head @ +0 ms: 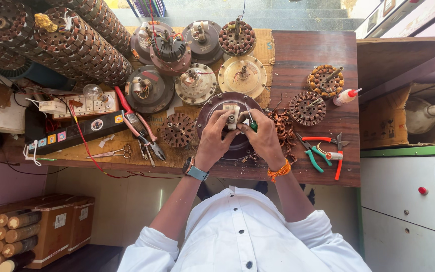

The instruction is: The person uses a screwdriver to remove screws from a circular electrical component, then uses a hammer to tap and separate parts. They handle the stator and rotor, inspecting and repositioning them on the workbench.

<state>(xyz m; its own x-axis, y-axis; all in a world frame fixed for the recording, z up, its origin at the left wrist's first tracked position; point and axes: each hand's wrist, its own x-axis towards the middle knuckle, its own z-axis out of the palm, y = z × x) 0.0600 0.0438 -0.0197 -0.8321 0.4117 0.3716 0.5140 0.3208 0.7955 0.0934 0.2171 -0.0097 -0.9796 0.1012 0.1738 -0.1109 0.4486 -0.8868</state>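
While both hands meet over the dark round motor housing (237,143) at the front middle of the bench (308,50), a small white block (233,120) sits at its centre. Left hand (216,135) closes its grip on that block, fingers wrapped about it. Right hand (263,136) has its grip shut on a green-handled screwdriver (250,120), tip directed at the block. Step in hand, by appearance: working a fastening on the white part; a steady, square seating of the tip would be needed. Just right of the housing lies a tangle of copper wire (282,127), then a wound stator (306,108), green pliers (312,153) and red cutters (334,151). To the left lie a bare stator core (177,130), red-handled pliers (138,123) and scissors (116,152).
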